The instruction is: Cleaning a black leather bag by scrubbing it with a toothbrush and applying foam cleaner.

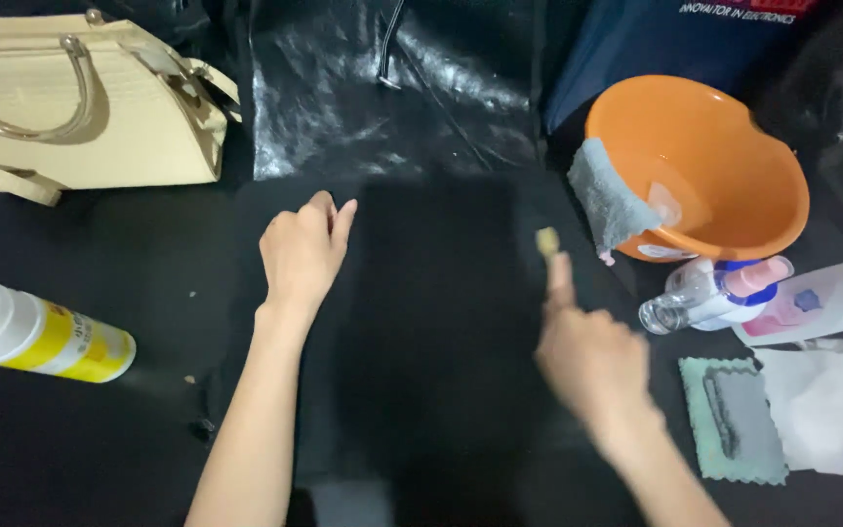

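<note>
1. The left hand (pixel 302 252) is lying palm down on a dark flat panel (pixel 436 322) — most likely a black bag or a piece of black leather-like material spread on the table. The fingers are loosely curled and grasping nothing; the hand seems to be pressing the panel flat so it is not sliding.

2. The right hand (pixel 592 356) is blurring with motion. Its index finger is pointing forward with the other fingers folded in, and a small tan scrap (pixel 546 240) is sitting at the fingertip, touching the panel near its right edge. Whether the finger is pinching the scrap or only pushing it, I cannot tell.

3. Just right of that hand, a teal cloth with a grey pad (pixel 736 418) is lying flat beside some white tissue (pixel 826 405), both within easy reach.

4. Above them, a clear bottle with a pink cap (pixel 714 291) and a white bottle (pixel 826 298) are lying on their sides, close together.

5. Further back, an orange basin (pixel 709 161) is standing with a grey cloth (pixel 609 200) draping over its near rim — probably hung there to stay handy and keep off the table.

6. On the far left, a yellow-and-white spray can (pixel 36 337) is lying on its side, well apart from both hands.

7. At the top left, a cream handbag (pixel 90 102) with gold handles is resting on its side, clear of the working area, and shiny black plastic (pixel 392 88) is covering the back of the table.
</note>
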